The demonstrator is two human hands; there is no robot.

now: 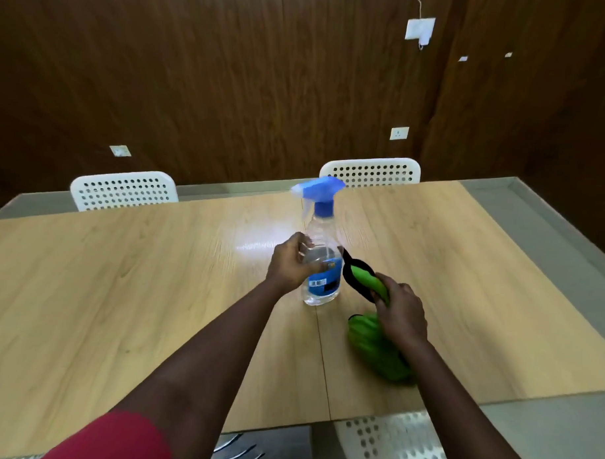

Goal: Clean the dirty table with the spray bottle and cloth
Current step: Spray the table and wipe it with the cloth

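Head view | left hand (pixel 290 264) grips spray bottle (pixel 321 249); right hand (pixel 402 315) clutches cloth (pixel 373 343) | two chairs (pixel 123 190) behind table (pixel 124 287)

Glossy clear-plastic spray bottle (pixel 321 263), soft green cloth (pixel 377 347), smooth wood-grain table (pixel 124 287).

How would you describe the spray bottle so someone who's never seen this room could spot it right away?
Find the long wooden table with white perforated chairs behind it. Near its middle stands the spray bottle, gripped by the left hand. It is clear plastic with a blue trigger head, unlike the green cloth beside it.
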